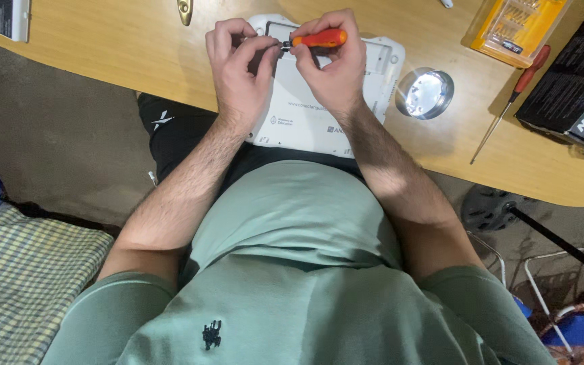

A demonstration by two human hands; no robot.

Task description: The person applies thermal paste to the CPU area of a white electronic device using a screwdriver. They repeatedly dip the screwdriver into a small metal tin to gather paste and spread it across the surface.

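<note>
person seated at a wooden desk, both hands up over a white device lying flat at the near edge of the desk, back face up, partly overhanging toward the lap.

right hand is clenched around a small orange-handled screwdriver, held roughly level, tip pointing left. left hand is pinched at the metal tip end of that screwdriver, thumb and forefinger closed on it; can't tell if there's a bit or screw between the fingers, too small. both hands sit above the top half of the device, touching each other at the tool tip.

around it: a round shiny metal dish just right of the device, on the desk. further right a second, longer screwdriver with a red handle and thin shaft lies diagonally, loose. above it a yellow bit-set case with a clear lid. dark cardboard box at the far right edge. small brass-coloured piece at the top, left of the hands. flat white and black item at the top-left corner of the desk.

person wears a green shirt and dark trousers. checked cloth on the floor to the left.
</note>
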